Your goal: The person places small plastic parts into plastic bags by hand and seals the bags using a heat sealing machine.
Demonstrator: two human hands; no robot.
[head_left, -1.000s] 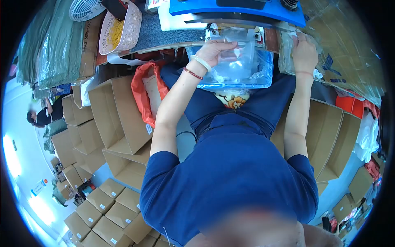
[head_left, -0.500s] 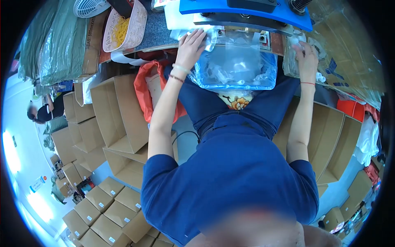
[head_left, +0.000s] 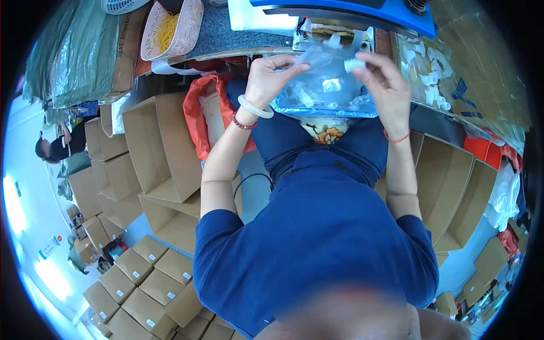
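Observation:
Over the blue-lined tray (head_left: 326,110) on my lap, my left hand (head_left: 272,82) pinches the edge of a clear plastic bag (head_left: 320,56). My right hand (head_left: 388,85) is at the bag's other side, its fingertips closed on a small white plastic piece (head_left: 352,64). Several clear and white pieces lie in the tray beneath. To the right, more white pieces (head_left: 430,93) rest in a clear bag on the table. A blue machine (head_left: 362,14) stands just beyond my hands.
A pink-white basket (head_left: 190,28) with yellow bands is at the upper left, beside a white stack (head_left: 260,17). Open cartons (head_left: 170,147) stand on both sides of me, with a red bag (head_left: 198,124) at the left. A person (head_left: 54,147) is at the far left.
My left hand has moved from the white stack to over the tray, now with a clear bag. My right hand has come left from the white pieces, holding one.

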